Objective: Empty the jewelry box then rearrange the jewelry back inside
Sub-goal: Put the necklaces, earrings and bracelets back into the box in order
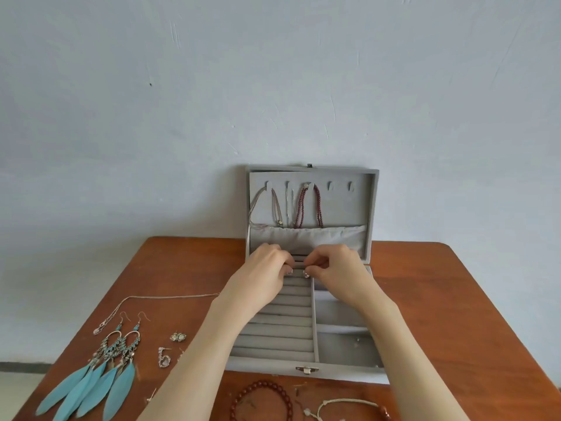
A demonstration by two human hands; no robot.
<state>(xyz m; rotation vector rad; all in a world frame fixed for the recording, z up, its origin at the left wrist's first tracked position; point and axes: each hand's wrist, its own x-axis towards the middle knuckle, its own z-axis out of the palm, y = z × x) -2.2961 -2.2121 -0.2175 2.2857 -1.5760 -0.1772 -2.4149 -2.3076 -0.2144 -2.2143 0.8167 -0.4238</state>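
Head view: we count one grey jewelry box (303,364) open on the wooden table (455,299), three necklaces (306,208) hanging in its lid. Left hand (267,268) and right hand (337,268), fingers curled, meet at the far ring rolls (285,323); whether they pinch anything we cannot tell. Two feather earrings (91,381) and two bracelets (261,399) lie outside the box.

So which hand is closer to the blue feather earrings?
Left. The left hand is over the box's ring rolls, on the feather earrings' side; the right hand is beyond it.
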